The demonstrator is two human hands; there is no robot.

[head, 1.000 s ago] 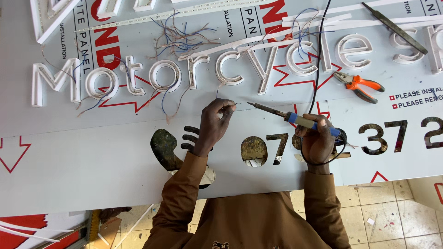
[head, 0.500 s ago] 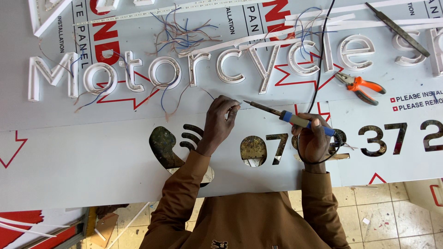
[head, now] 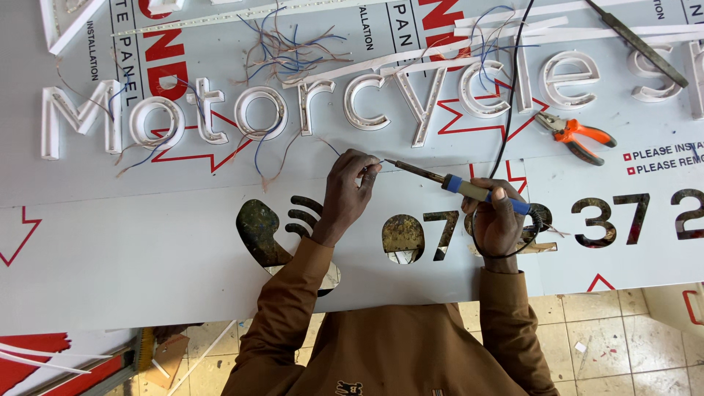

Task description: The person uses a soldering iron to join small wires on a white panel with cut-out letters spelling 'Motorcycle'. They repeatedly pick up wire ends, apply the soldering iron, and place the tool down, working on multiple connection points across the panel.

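White channel letters (head: 257, 110) lie in a row on the grey sign panel (head: 110, 242), loose wires (head: 282, 51) above them. Left hand (head: 345, 194): fingertips pinched together on a thin wire end (head: 330, 147), below the letters. Soldering iron (head: 440, 178) tip touching that pinch. Right hand (head: 499, 220): grip clamped on the iron's blue handle. Orange pliers (head: 576, 136) lie well apart, far right.
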